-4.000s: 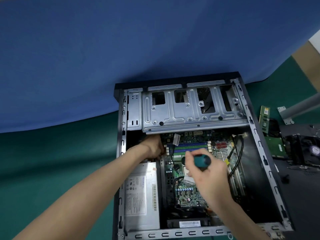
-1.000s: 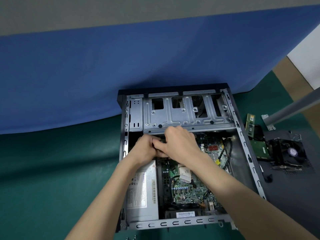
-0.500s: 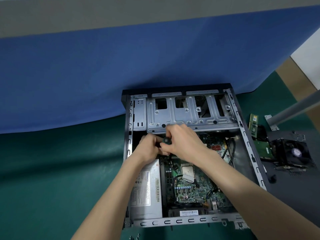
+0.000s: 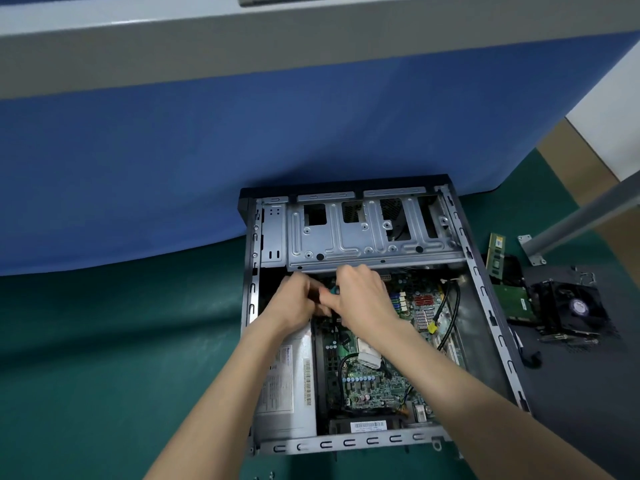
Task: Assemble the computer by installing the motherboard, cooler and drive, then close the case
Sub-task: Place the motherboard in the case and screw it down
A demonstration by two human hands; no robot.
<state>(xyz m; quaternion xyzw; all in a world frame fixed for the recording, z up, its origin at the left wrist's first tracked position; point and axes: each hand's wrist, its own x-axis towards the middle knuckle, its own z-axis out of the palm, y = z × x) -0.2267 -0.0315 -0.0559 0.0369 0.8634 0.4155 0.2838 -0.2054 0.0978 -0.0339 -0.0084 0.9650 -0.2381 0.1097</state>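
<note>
The open computer case (image 4: 491, 320) lies flat on the green mat. The green motherboard (image 4: 377, 379) sits inside it, below the metal drive cage (image 4: 363, 233). My right hand (image 4: 363, 299) grips a teal-handled screwdriver (image 4: 333, 289) at the board's upper left corner. My left hand (image 4: 294, 303) is curled right beside it, fingers at the screwdriver's shaft; what it pinches is hidden. The cooler (image 4: 568, 306) rests outside the case on the right, and a drive (image 4: 512, 299) lies next to it.
A grey power supply (image 4: 287, 386) fills the case's lower left. Black cables (image 4: 450, 306) run along the board's right side. A RAM stick (image 4: 496, 254) and a metal bar (image 4: 581, 216) lie to the right. A blue cloth (image 4: 242, 150) rises behind the case.
Four seconds ago my right hand held the screwdriver over the board's middle; it has since moved up to the upper left corner beside my left hand. Over the last second both hands stayed there.
</note>
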